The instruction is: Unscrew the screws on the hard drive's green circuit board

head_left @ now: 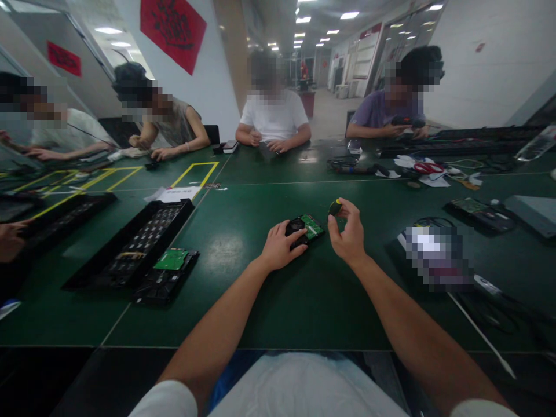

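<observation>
Room runs back under ceiling lights, white wall (pixel 490 75) at right, red paper sign (pixel 174 29) upper left. Green table (pixel 226 313) fills the middle, yellow tape outlines (pixel 195 164) on its left half. Four people (pixel 273 116) sit across it, faces pixelated; far-left one cut off by frame. Black tray (pixel 98 272) slants at left, small parts inside not readable. Grey box (pixel 536 208) cut off at right edge. Pixelated item (pixel 434 255) beside cables (pixel 499 313), contents unreadable. Another hand (pixel 11 240), not the wearer's, pokes in at left edge. Spare drive (pixel 167 275) sits just beside tray; another drive (pixel 482 214) near grey box. Left hand (pixel 282 246) spreads over hard drive (pixel 313 226), mid-table, hiding its near-left part; can't tell if fingers clamp it. Right hand (pixel 347 229) pinches dark-and-yellow tool handle (pixel 335 207), just right of that drive, apart from it; probably a screwdriver, shaft not discernible.
</observation>
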Demonstrator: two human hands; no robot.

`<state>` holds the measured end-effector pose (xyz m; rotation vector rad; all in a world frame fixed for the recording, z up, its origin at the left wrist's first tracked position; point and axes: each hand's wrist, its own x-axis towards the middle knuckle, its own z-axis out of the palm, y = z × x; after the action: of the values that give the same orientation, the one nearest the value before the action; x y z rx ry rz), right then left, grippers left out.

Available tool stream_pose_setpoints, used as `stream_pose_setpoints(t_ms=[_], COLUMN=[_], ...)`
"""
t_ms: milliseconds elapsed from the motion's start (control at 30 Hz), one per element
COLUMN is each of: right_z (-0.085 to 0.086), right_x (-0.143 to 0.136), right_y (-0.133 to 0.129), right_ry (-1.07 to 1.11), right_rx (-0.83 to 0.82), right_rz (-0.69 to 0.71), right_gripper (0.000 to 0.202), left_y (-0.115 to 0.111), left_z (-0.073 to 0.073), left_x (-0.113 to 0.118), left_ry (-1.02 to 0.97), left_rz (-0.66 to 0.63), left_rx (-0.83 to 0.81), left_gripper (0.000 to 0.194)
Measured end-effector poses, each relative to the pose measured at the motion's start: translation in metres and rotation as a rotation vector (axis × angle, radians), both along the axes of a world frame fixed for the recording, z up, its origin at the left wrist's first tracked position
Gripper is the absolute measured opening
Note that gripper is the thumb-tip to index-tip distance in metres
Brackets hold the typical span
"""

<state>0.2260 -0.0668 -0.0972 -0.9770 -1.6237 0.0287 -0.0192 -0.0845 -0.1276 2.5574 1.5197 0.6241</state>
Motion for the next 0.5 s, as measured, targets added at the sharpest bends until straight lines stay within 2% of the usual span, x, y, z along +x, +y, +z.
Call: stream_pose_setpoints(t_ms=[233,367,500], right_z=[-0.0010,-0.0010,-0.0026], right_x=[-0.0015,-0.0025,-0.0023], right_y=[-0.0017,-0.0023,-0.0008], right_ry=[0.033,0.036,0.006], right_rx=[-0.102,-0.106,-0.071], right_rz=[0.106,0.088,0.053], right_gripper=[0.064,0.058,0.061], left_y=[-0.0009,-0.0009,-0.0004], left_z=[0.0017,0.0010,0.0002], left_x=[0.0002,0.0000,-0.0004], left_ry=[-0.011,-0.017,-0.004], left_rz=[-0.007,-0.005,-0.003], left_rx=[-0.004,-0.005,-0.006], left_gripper=[0.057,0.057,0.057])
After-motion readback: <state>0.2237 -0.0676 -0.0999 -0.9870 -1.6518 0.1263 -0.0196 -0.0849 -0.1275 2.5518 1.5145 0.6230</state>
